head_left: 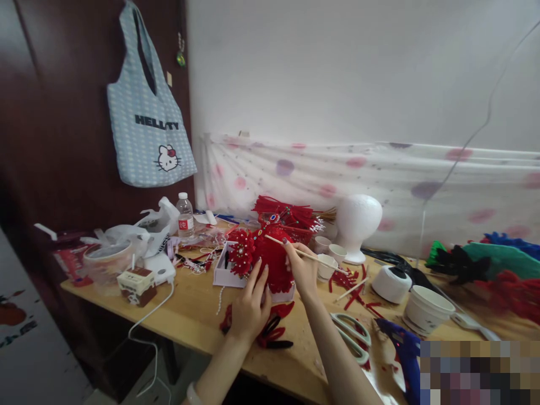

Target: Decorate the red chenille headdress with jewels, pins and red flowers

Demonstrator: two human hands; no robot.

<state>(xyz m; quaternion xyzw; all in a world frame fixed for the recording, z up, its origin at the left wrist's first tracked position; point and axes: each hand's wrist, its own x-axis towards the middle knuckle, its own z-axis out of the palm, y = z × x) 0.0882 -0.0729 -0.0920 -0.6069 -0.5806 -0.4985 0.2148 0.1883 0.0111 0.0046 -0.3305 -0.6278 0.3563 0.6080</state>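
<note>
A red rounded piece point(273, 256) with blue and gold ornaments near its top stands at the middle of the table, beside a red beaded flower point(242, 253). Against its lower front lies my left hand point(252, 306), fingers apart and pointing up, with no object visible in it. My right hand point(301, 267) is closed round a thin wooden stick point(312, 257) at the piece's right side. The stick's left end reaches the red surface; whether it touches cannot be made out. A white box point(225, 275) is partly hidden behind the flower.
A white foam head point(358, 225), small cups point(327, 267) and red stems point(287, 211) stand behind. Green-handled scissors point(352, 337), a blue glue gun point(399, 349) and a white tub point(428, 310) are right. A bottle point(184, 216), drink carton point(137, 286) and white cable point(154, 326) are left.
</note>
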